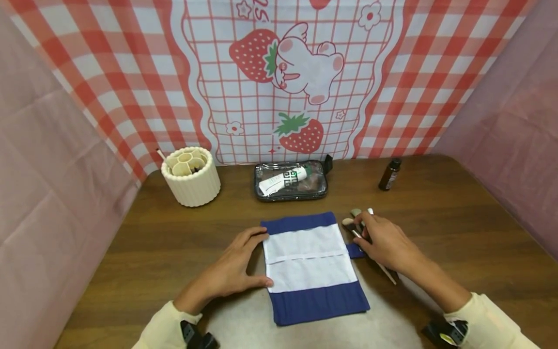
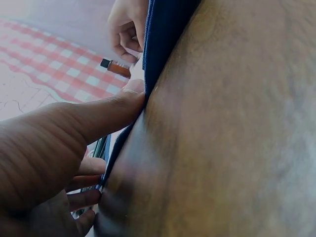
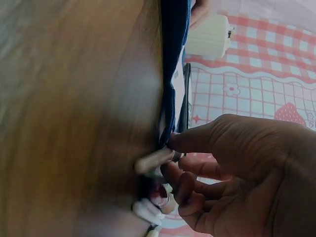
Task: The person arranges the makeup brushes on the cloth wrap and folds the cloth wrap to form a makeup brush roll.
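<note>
A blue-and-white fabric pouch (image 1: 309, 271) lies flat, its blue strap (image 1: 356, 250) out on the right. My left hand (image 1: 233, 266) rests at its left edge with thumb and fingers spread; the left wrist view shows the thumb touching the blue border (image 2: 165, 34). Beside the strap, my right hand (image 1: 388, 242) pinches among several makeup brushes (image 1: 348, 222), their heads pointing away from me. In the right wrist view a blurred wooden brush handle (image 3: 153, 161) lies between thumb and forefinger. How many brushes the fingers hold is hidden.
A cream ribbed holder (image 1: 192, 186) with compartments stands at the back left. Behind the pouch lies a clear zip case (image 1: 291, 193) with a white tube (image 1: 279, 182) showing through. A small dark bottle (image 1: 390, 175) stands back right. Checked cloth hangs behind the wooden table.
</note>
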Tool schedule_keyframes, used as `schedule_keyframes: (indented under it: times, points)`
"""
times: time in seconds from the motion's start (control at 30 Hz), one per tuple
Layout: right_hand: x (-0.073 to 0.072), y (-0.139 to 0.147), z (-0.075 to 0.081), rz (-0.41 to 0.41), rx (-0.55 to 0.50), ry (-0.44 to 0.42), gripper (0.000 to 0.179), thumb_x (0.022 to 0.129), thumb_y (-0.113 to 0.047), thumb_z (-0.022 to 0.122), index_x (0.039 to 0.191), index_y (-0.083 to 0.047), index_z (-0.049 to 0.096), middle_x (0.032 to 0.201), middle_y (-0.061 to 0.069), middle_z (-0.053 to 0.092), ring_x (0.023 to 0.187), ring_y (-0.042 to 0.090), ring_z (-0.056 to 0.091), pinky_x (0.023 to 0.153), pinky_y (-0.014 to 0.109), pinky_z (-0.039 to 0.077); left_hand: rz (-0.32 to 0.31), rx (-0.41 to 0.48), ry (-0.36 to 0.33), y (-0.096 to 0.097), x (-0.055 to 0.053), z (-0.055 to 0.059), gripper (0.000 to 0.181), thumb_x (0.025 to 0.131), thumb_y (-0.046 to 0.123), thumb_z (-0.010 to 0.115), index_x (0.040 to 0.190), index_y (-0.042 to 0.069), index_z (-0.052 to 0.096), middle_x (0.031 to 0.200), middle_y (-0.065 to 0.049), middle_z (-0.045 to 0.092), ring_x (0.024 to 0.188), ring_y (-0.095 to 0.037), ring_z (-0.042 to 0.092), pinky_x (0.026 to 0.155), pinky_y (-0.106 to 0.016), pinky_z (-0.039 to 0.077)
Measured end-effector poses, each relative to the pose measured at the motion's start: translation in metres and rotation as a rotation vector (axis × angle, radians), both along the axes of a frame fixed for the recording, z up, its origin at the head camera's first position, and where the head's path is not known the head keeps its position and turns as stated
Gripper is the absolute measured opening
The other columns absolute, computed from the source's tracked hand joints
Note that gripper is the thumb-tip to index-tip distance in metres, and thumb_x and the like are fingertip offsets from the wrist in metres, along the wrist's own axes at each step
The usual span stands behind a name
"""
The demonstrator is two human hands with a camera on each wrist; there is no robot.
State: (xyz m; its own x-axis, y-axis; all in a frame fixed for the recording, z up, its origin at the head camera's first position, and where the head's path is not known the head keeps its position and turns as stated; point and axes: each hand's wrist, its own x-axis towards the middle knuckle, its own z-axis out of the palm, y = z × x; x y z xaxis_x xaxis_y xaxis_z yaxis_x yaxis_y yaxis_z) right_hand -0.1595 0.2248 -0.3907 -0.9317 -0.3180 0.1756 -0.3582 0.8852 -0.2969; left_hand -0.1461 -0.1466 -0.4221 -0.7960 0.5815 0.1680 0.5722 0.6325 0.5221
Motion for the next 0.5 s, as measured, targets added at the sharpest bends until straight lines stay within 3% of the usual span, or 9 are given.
schedule_keyframes:
  times: [0.23,0.5]
  points:
    - [0.000,-0.004,0.005,-0.024,-0.019,-0.005,0.024,0.088,-0.017,0.077,0.104,-0.003,0.066,0.080,-0.004,0.056,0.067,0.011,0.049,0.058,0.031,0.043,-0.006,0.001,-0.017,0.000,-0.001,-0.001,0.101,0.073,0.054,0.086,0.150,0.005,0.042,0.157,-0.008,0.031,0.144,-0.026,0.028,0.113,-0.049,0.033]
    - [-0.008,-0.008,0.033,0.009,-0.151,0.020,0.020,0.088,-0.015,0.076,0.103,-0.004,0.068,0.087,0.002,0.062,0.075,0.020,0.058,0.062,0.033,0.047,-0.008,0.038,-0.025,-0.001,-0.002,-0.002,0.100,0.072,0.051,0.088,0.148,0.004,0.043,0.156,-0.009,0.032,0.144,-0.028,0.029,0.113,-0.051,0.033]
